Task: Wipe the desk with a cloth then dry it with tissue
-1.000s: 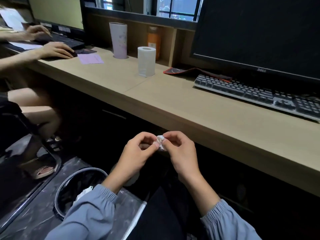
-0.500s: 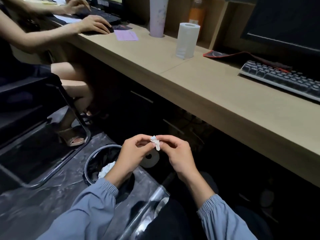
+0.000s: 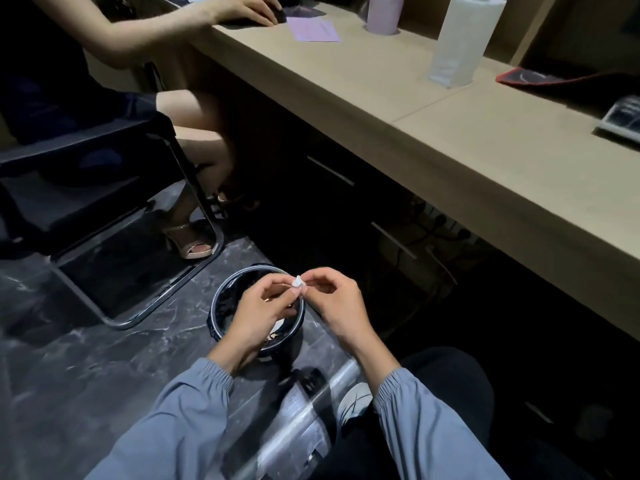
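A tiny crumpled wad of white tissue (image 3: 297, 282) is pinched between the fingertips of my left hand (image 3: 263, 311) and my right hand (image 3: 341, 308). Both hands hover low, directly over a round black waste bin (image 3: 221, 299) with a metal rim on the dark marble floor. The light wooden desk (image 3: 433, 116) runs along the upper right, above and beyond my hands. A white tissue roll (image 3: 459, 39) stands upright on it. No cloth is visible.
Another person sits at the left on a chrome-framed chair (image 3: 114, 209), a hand (image 3: 242, 8) on the desk. A pink note (image 3: 315, 29), a pale cup (image 3: 382, 13), a red-edged mat (image 3: 540, 77) and a keyboard corner (image 3: 623, 121) lie on the desk. Cables hang under it.
My view has tilted down and left, away from the desk. Both hands, still pinching the tissue wad, have moved over the waste bin.
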Demonstrator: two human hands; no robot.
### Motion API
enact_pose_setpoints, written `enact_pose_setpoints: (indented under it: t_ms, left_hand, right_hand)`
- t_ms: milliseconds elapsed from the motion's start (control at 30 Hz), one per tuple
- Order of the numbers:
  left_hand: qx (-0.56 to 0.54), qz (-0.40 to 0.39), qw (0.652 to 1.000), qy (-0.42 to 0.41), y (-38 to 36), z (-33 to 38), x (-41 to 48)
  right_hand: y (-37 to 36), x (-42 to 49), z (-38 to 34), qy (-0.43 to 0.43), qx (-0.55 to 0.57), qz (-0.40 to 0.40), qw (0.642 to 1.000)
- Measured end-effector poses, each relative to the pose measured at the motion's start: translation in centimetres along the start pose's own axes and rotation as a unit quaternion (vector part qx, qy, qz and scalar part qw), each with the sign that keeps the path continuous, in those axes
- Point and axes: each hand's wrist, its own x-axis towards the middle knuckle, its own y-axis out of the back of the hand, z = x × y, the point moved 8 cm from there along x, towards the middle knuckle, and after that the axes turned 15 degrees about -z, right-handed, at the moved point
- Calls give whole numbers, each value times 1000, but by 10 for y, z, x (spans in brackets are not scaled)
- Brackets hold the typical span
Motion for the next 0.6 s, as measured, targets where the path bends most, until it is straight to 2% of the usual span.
enact_pose_setpoints:
  t_ms: [333,433,600]
  left_hand:
    - [-7,123,992,26,62,-45,24]
    - [-4,173,984,53,85,-69,38]
    - [-23,204,972,115,99,-112,50]
  right_hand:
    - [-38,48,53,-59,3,-57,997]
    - [-41,58,75,-93,-15,-56,994]
    - [-44,67,98,-113,-23,-67,991]
